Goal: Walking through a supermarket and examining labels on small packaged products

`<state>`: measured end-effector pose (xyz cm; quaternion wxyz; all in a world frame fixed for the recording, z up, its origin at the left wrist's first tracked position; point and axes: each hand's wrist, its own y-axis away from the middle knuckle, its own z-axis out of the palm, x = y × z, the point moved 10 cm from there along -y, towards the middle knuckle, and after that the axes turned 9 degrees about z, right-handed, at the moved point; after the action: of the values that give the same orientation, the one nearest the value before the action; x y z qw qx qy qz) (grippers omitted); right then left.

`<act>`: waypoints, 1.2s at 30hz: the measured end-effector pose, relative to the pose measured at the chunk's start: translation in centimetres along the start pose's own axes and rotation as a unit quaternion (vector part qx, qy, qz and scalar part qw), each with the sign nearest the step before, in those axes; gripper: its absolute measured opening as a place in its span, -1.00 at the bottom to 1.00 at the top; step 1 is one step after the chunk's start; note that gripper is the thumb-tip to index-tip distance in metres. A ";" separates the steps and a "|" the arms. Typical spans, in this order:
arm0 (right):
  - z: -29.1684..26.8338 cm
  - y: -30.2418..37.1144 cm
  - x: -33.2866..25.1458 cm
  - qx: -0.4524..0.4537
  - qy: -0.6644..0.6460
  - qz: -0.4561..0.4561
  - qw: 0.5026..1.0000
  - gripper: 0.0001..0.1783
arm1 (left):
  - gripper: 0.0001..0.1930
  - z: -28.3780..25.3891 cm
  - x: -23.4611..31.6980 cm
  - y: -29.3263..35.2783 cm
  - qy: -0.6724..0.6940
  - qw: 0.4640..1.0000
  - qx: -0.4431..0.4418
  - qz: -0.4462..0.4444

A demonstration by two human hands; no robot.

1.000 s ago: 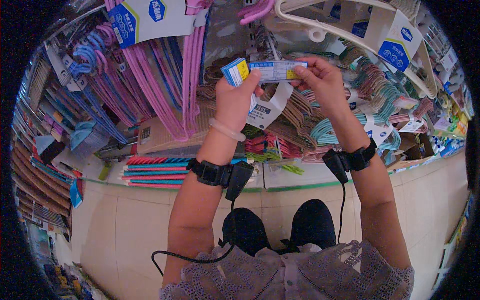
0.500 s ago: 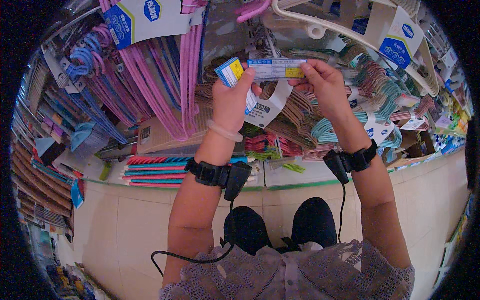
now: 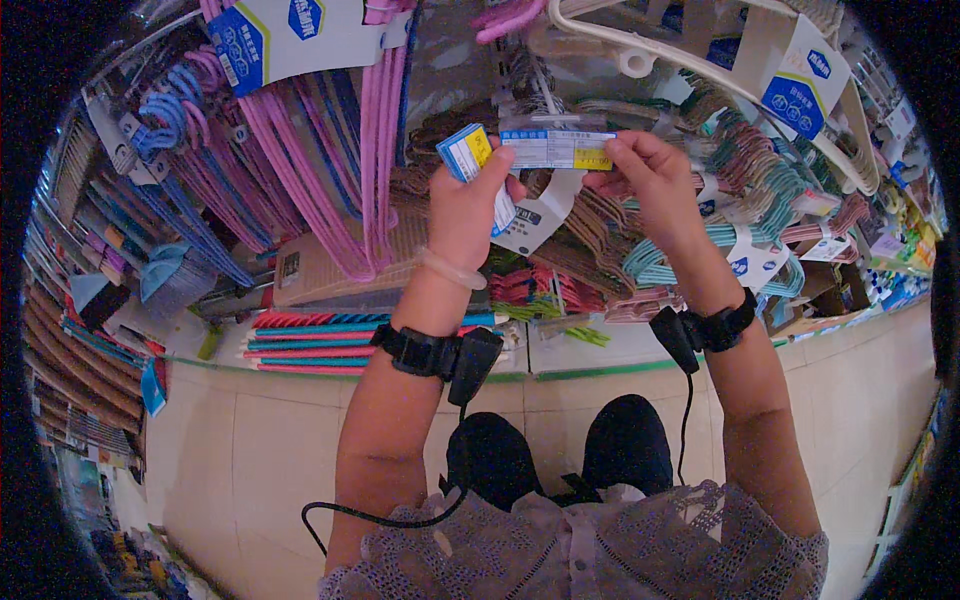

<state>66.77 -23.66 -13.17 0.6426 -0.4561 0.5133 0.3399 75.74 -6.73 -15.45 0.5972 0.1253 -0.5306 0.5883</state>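
Note:
In my left hand (image 3: 466,205) is a stack of price labels (image 3: 462,155), white and blue with a yellow block, its fingers closed round it. One more price label (image 3: 556,150) stretches level between my two hands. My left thumb lies at its left end. My right hand (image 3: 652,185) pinches the right end, by the yellow block. Just below the level label hangs a white hanger tag (image 3: 538,212) among brown hangers (image 3: 590,215). The lower part of the stack shows beneath my left palm.
Pink hangers (image 3: 300,180) hang at the left, with blue hangers (image 3: 205,220) beside them. A large cream hanger (image 3: 690,65) juts in at the upper right. Turquoise hangers (image 3: 690,262) lie below my right hand. Red and blue rods (image 3: 310,343) rest on the low shelf. Tiled floor (image 3: 290,430) lies below.
Both hands and the level label have shifted down slightly. My grip on the labels looks the same.

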 end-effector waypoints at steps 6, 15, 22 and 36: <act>0.6 0.1 -0.8 -0.012 0.017 -0.006 1.000 -0.77 | -0.84 -0.2 0.4 0.1 0.007 1.000 0.001 -0.004; 0.6 -0.1 -2.2 -0.014 0.053 -0.046 0.997 -0.77 | -0.82 0.5 1.4 -0.1 -0.005 1.000 -0.010 0.014; 0.6 -0.4 -2.7 -0.012 0.079 -0.057 0.995 -0.79 | -0.82 0.3 0.9 -0.5 0.012 1.000 -0.016 -0.004; 0.1 -0.8 -3.2 0.008 0.092 -0.055 0.994 -0.80 | -0.81 0.5 1.9 -0.9 -0.016 1.000 -0.017 0.003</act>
<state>66.78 -23.72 -9.92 0.6142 -0.5078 0.5472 0.2560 75.78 -6.31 -13.35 0.5888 0.1229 -0.5504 0.5790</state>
